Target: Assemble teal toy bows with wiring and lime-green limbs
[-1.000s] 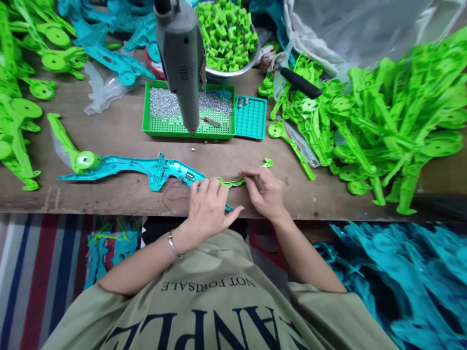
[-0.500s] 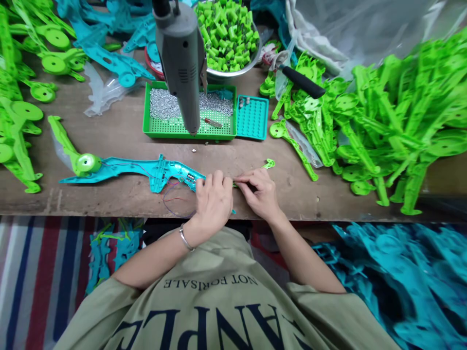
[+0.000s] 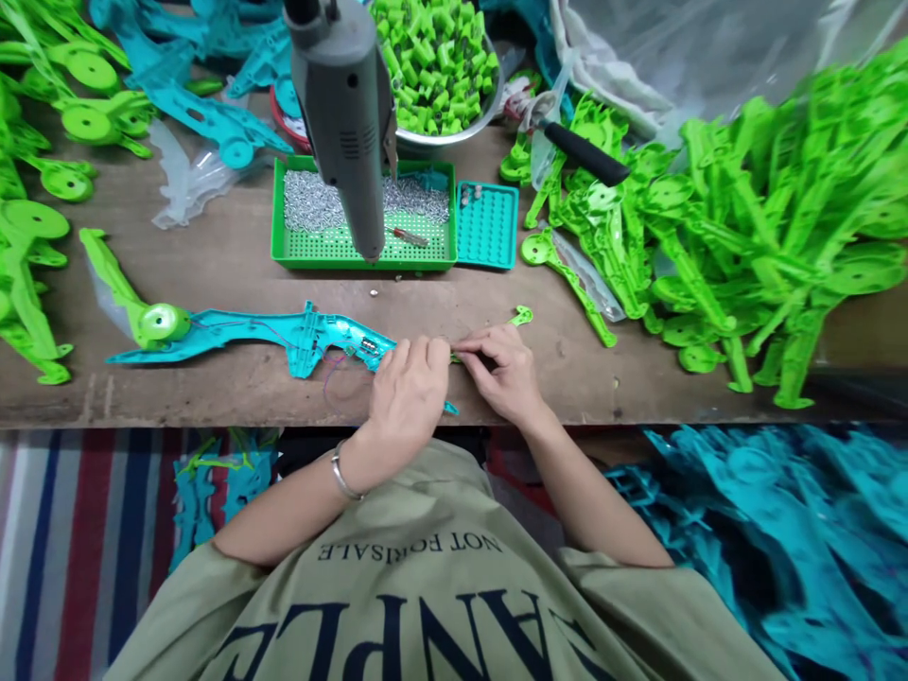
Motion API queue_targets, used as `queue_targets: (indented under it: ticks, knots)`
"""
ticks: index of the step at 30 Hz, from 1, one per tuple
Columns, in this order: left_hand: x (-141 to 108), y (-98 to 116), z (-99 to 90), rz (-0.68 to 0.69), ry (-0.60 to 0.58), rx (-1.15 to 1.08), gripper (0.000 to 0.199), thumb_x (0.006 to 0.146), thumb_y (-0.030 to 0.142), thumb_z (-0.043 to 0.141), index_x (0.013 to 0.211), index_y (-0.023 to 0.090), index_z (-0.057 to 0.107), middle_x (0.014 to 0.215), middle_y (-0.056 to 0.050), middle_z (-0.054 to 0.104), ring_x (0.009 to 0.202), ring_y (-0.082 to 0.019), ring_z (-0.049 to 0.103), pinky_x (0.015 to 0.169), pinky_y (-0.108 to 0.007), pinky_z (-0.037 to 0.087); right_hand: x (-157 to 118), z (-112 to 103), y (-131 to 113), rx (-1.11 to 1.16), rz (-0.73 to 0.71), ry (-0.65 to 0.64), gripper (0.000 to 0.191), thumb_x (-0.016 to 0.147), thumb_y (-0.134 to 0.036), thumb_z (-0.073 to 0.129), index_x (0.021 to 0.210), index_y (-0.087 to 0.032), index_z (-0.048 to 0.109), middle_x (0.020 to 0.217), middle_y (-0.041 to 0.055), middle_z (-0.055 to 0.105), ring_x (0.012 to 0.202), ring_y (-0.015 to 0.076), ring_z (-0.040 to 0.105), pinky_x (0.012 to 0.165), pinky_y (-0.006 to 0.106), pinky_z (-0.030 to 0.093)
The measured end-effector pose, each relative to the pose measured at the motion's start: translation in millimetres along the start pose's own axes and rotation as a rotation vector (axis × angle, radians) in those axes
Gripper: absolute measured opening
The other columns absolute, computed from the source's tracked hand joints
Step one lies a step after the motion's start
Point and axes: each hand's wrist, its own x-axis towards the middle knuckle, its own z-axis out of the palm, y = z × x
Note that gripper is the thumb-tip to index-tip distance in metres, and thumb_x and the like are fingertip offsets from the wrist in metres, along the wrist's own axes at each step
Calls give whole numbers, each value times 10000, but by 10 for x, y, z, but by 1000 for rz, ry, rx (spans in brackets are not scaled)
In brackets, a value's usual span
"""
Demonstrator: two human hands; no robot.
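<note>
The left hand (image 3: 411, 383) hides one end of the blue frame (image 3: 241, 326), which stretches leftward; the right hand (image 3: 500, 372) mostly covers a green piece (image 3: 523, 315). Whether either grips anything, I cannot tell.

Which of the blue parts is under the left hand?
The long blue part in front of the green tray, partly covered by the left hand; other blue parts lie farther away.
</note>
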Motion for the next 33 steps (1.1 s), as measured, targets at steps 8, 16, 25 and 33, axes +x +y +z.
queue_targets:
  ticks: [8,16,25,33]
  knots:
    - [-173,-352,68,155,110,-308,192,1035,321,564,1011,201,712,876,-33,641,743,-158,625,632,-261,452,-2,1,0,-30,-31,-3,112,956,-225,683,937,-256,789,841,23,766,817,211,668,837,432,483]
    - [-2,-294,157,3,81,-193,200,985,256,600,869,202,754,840,-49,669,731,-181,649,597,-298,399,13,-9,-22,-45,-8,-28,112,950,-242,693,918,-260,798,847,27,763,824,216,662,852,439,473]
    - [184,-71,34,-139,-177,-87,198,944,159,540,969,161,736,957,-121,705,855,-269,724,615,-328,457,30,-8,-48,-39,77,-113,175,967,-244,637,979,-289,806,891,36,765,871,234,628,874,453,433]
    - [205,-145,-104,60,-351,-23,271,984,119,478,1016,148,745,931,-125,723,829,-271,737,602,-321,474,41,-15,-76,-73,67,-165,225,997,-213,597,991,-305,803,927,27,775,904,236,596,855,434,372]
